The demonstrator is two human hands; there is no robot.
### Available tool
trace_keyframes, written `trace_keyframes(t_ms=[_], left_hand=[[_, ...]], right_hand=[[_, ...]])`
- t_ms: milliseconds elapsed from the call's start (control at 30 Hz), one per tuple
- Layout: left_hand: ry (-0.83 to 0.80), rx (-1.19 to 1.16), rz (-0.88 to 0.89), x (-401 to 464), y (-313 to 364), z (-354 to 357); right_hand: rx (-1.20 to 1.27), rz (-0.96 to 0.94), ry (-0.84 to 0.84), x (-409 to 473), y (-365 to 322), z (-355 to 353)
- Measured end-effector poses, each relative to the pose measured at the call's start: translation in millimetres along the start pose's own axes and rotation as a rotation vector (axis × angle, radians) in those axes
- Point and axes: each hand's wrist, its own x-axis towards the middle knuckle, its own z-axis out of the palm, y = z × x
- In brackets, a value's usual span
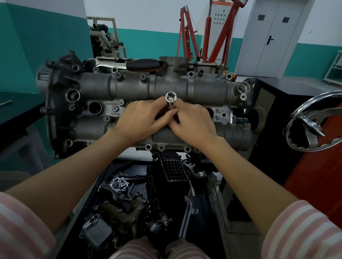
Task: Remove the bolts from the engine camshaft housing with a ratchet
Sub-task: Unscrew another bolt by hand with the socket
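1. Chrome steel shows between our hands: a long socket (169, 100) stands nearly upright over the middle of the camshaft housing (143, 105), its open hex end facing up toward us.
2. Our left hand (141, 118) curls its fingers around the lower part of the socket from the left; our right hand (193, 124) pinches it from the right. The fingertips of both hands meet at the shank, so only the top of the socket rises clear above them.
3. What the socket's lower end sits on is hidden under our fingers, and we cannot tell whether a bolt is inside it.
4. We see the ratchet (130, 64), with its black and red grip, lying along the far edge of the housing, well apart from both hands.
5. Below the housing, a black tray (198, 204) holds loose engine parts.
6. To our right stands a shiny handwheel (316, 123); red engine hoists (211, 33) stand by the back wall.
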Motion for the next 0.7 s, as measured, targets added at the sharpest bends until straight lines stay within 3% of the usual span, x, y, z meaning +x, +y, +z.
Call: trace_keyframes(t_ms=[200, 700], left_hand=[[-0.005, 0.019, 0.012, -0.3, 0.6, 0.4], [-0.023, 0.014, -0.016, 0.0, 0.2, -0.3]], right_hand=[[0.061, 0.010, 0.017, -1.9, -1.1, -2.0], [-0.044, -0.046, 0.026, -1.6, 0.2, 3.3]])
